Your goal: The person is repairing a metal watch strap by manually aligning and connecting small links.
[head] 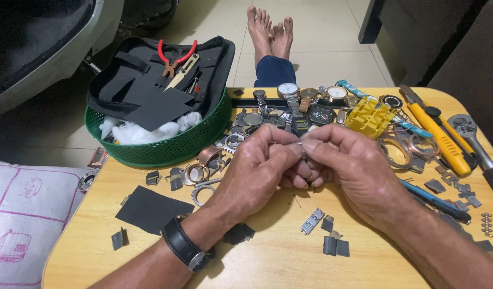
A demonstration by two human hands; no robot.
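Observation:
Both hands meet over the middle of a small wooden table. My left hand and my right hand pinch a small metal watch-band link piece between thumbs and fingertips. A black wristwatch is on my left wrist. Loose band links and dark metal pieces lie on the table just below the hands. Behind the hands is a heap of watches and watch cases.
A green basket holding a black tool case, red-handled pliers and white wadding stands at back left. A yellow holder block, yellow utility knife, ratchet wrench and blue pen tool lie right. Bare feet rest beyond the table.

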